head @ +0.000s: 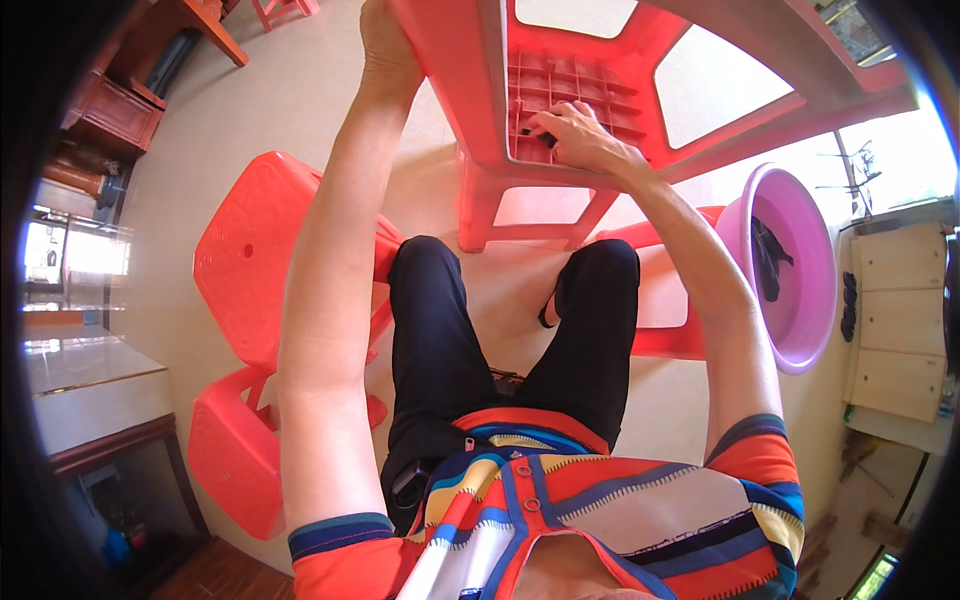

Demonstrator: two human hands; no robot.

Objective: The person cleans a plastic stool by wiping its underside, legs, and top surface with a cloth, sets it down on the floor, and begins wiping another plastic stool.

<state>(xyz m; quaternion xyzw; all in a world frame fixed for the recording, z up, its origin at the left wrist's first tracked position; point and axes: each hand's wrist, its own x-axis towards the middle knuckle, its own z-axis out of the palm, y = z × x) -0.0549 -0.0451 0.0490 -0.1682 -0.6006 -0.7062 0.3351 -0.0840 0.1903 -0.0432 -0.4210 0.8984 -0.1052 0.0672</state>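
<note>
A red plastic stool [472,82] lies on its side in front of me, its ribbed underside and open legs turned toward me. My left hand [388,34] is against its outer left side at the top of the view; the fingers are hidden behind the plastic. Inside the stool, my right hand [581,139] presses a small dark piece, probably cloth [546,138], onto the ribbed underside of the seat. Most of that dark piece is covered by my fingers. Another red stool [474,202] shows below the tilted one.
At right, a purple plastic basin [814,270] holds a dark cloth [768,259] and appears to rest on a red stool [667,345]. Two more red stools [251,247] [232,457] are on the left. Beyond the basin stands a pale cabinet [900,300]. Dark wooden furniture [120,112] lines the upper left.
</note>
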